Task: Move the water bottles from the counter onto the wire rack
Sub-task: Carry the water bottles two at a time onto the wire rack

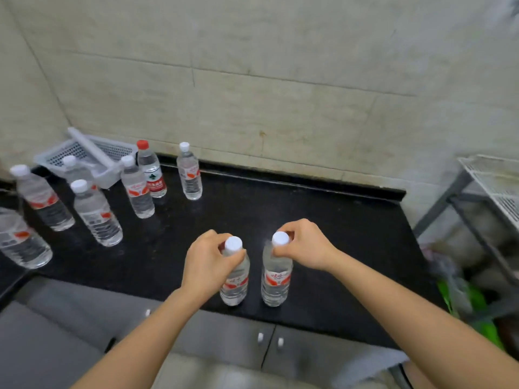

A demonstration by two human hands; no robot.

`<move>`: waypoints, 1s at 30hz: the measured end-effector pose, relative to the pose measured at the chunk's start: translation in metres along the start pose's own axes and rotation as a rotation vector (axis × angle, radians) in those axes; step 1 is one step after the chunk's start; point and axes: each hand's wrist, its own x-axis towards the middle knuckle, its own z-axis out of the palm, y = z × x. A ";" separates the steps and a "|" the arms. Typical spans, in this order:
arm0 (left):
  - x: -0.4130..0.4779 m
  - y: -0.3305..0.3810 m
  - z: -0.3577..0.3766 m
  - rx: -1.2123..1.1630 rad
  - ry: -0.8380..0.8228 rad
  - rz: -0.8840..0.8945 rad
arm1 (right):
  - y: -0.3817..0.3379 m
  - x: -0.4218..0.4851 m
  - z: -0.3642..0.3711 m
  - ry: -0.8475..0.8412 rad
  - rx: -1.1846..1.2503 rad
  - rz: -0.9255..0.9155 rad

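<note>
Here each hand pinches a bottle's neck: left hand (207,262) on the left bottle (235,282), right hand (306,245) on the right bottle (276,279), upright on the near surface (323,234); seemingly full, heavy, thin-walled, so necks grip best

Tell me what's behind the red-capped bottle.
Behind the red-capped bottle sits a white perforated basket with a white bar across it. The bottle covers the basket's right corner.

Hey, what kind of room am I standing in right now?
Probably a home kitchen: a black counter along a tiled wall, grey cabinet doors beneath, and a wire rack beside it.
</note>
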 end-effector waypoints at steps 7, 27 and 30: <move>-0.015 0.116 0.081 -0.083 -0.089 0.215 | 0.081 -0.074 -0.097 0.193 0.049 0.101; -0.038 0.477 0.227 -0.299 -0.180 0.539 | 0.240 -0.217 -0.429 0.523 0.029 -0.037; -0.024 0.521 0.240 -0.289 -0.195 0.600 | 0.260 -0.221 -0.472 0.571 -0.014 -0.063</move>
